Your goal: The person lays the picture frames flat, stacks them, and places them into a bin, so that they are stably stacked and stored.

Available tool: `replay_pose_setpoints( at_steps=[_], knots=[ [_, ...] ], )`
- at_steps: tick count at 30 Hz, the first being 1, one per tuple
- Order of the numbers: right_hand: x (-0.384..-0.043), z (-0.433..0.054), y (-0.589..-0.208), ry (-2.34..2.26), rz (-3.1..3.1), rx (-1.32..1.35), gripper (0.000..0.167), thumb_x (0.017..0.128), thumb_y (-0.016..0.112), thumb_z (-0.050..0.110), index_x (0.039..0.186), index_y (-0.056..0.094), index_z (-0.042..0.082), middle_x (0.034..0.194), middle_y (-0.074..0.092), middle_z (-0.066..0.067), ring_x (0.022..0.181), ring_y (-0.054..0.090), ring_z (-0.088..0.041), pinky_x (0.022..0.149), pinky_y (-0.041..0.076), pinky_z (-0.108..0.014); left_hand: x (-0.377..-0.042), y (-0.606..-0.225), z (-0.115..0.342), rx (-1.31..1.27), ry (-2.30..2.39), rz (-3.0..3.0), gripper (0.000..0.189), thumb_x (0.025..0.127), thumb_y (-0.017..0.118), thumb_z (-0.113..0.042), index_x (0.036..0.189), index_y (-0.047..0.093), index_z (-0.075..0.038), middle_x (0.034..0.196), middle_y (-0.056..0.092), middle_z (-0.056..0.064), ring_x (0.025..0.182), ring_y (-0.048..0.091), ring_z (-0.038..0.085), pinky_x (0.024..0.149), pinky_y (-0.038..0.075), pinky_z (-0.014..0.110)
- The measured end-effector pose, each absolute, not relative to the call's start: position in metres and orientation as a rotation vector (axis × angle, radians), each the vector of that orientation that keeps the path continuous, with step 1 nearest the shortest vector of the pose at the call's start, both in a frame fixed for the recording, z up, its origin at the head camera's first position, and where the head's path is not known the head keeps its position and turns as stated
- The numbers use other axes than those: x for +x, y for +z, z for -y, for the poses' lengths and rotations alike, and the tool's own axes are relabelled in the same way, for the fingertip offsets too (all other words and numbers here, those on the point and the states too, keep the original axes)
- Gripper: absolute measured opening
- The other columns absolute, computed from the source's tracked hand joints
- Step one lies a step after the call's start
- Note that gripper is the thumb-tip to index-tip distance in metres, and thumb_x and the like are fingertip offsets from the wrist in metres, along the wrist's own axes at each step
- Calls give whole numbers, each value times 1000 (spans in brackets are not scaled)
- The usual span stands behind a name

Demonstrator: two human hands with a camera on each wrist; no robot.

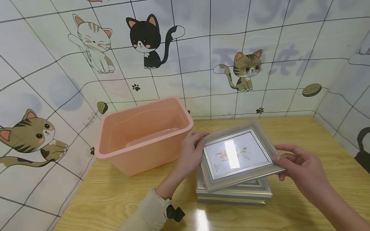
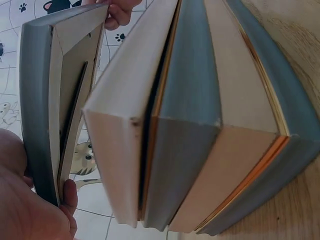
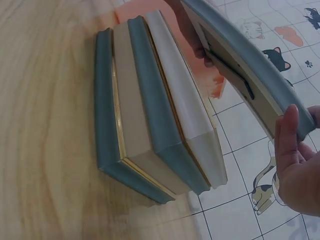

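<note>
Both hands hold a silver-grey picture frame (image 1: 237, 157) with a small animal-and-leaf print behind shiny glass. My left hand (image 1: 191, 154) grips its left edge, thumb on the front and fingers beneath. At the opposite edge, my right hand (image 1: 300, 170) pinches the lower right corner. The picture frame is raised and tilted over a stack of picture frames (image 1: 234, 196) on the table. Seen from the wrists, a gap parts it from the stack, and its dark back with a stand leg (image 3: 235, 72) shows. The stacked frames (image 2: 190, 110) alternate blue-grey and cream edges with gold lines.
A pink plastic bin (image 1: 144, 154) stands left of the stack, its visible inside holding nothing. Under everything lies a wood-grain table (image 1: 101, 199). Cat-patterned wall covering (image 1: 196, 64) rises behind and at both sides. A black object (image 1: 363, 150) sits at the right edge.
</note>
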State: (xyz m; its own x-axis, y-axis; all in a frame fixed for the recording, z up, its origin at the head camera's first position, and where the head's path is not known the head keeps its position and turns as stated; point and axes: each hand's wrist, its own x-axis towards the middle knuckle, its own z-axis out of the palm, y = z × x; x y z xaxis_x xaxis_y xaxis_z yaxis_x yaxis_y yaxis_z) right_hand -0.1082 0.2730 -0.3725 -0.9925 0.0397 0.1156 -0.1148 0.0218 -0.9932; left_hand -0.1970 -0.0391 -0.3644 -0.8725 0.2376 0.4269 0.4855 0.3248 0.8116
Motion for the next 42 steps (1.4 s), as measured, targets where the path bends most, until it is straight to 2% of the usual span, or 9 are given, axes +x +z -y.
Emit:
replay_pose_setpoints(
  at_steps=[4,12,15,23,32,42],
  knots=[
    [-100,-274,-379,1944,2371,47,36,100,65,6,129,66,28,91,75,-4,59,63,-22,57,55,-31,-201,-368,39,-619,-1627,2392,27,101,57,1,120,74,-4,103,61,6,88,52,17,74,45,28],
    [-91,-268,-393,1882,2437,9,43,100,67,9,136,63,31,86,74,-3,55,60,-24,53,51,-33,-210,-376,39,-515,-1734,2458,22,100,61,-3,116,75,-6,108,67,3,89,54,15,75,47,30],
    [-89,-266,-397,1846,2481,-9,44,100,68,12,141,60,27,85,73,-4,53,57,-23,51,49,-34,-214,-380,38,-503,-1763,2474,21,100,61,-3,115,76,-7,106,66,2,88,54,15,74,46,29],
    [-90,-260,-397,1801,2601,-2,61,101,68,17,154,42,0,78,70,-7,47,53,-22,52,50,-35,-221,-384,39,-467,-1759,2513,19,100,62,-6,114,76,-8,112,67,1,94,51,17,79,44,32],
    [-92,-257,-391,1681,2677,96,63,101,66,13,154,37,-4,76,67,-6,47,52,-20,45,48,-34,-224,-385,39,-471,-1782,2500,18,100,63,-7,113,75,-5,115,69,2,101,54,18,85,45,35],
    [-93,-262,-393,1540,2763,322,62,104,61,13,155,30,-6,75,60,-3,51,54,-19,50,50,-33,-227,-390,38,-463,-1805,2468,19,98,64,-7,113,75,-2,110,69,2,93,50,17,76,41,31]
  ],
)
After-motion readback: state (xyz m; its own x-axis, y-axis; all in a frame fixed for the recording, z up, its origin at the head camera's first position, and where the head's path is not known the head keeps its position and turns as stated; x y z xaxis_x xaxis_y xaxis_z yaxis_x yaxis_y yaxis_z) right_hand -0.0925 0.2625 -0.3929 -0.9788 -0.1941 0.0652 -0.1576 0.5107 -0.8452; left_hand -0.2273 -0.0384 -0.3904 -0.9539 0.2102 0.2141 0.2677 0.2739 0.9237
